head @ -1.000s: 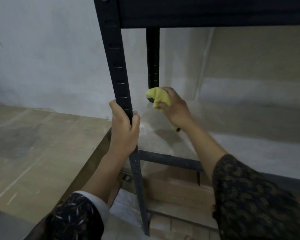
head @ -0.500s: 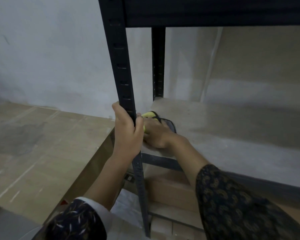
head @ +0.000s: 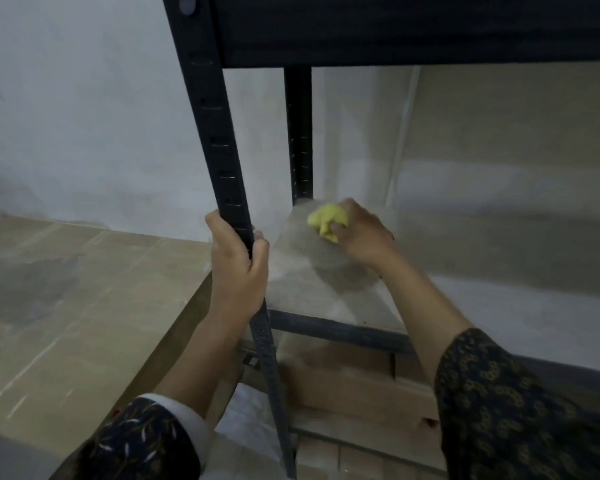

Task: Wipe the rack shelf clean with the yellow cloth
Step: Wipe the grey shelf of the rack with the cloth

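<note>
- Two bare hands in view, both busy.
- Left hand: fingers clenched round the dark slotted metal front post of the rack, just above shelf level.
- Right hand: curled fingers grasp the crumpled yellow cloth, which sits on the dusty grey rack shelf near its back-left corner, beside the dark rear post.
- Brown cardboard boxes below the shelf.

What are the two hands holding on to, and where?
The left hand grips the rack's front post just above the shelf. The right hand holds the bunched yellow cloth, which sticks out past its fingers.
</note>
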`<act>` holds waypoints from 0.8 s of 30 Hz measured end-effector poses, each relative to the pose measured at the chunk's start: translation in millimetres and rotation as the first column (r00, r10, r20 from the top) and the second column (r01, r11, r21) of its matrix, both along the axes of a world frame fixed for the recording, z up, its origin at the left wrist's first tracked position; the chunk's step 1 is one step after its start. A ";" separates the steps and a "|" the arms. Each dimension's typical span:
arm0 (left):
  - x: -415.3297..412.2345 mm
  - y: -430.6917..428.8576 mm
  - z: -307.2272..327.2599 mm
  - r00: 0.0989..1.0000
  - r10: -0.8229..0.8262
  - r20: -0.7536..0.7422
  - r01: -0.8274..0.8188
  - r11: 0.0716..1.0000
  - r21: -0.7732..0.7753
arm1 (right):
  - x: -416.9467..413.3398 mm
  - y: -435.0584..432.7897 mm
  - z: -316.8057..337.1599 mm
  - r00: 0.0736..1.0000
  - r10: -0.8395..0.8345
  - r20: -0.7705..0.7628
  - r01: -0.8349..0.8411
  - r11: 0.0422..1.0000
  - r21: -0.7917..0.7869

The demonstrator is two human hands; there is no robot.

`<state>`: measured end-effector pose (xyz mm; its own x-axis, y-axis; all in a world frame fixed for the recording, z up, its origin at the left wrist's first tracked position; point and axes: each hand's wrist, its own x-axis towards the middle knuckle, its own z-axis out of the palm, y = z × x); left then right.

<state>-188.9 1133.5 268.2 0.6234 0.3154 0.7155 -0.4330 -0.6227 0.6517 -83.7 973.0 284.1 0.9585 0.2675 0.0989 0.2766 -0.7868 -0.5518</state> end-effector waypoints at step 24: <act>-5.3 -3.3 6.7 0.998 0.019 -0.055 -0.021 0.999 -0.030 | -25.6 71.5 -12.4 0.803 0.558 -0.208 -0.560 0.827 0.056</act>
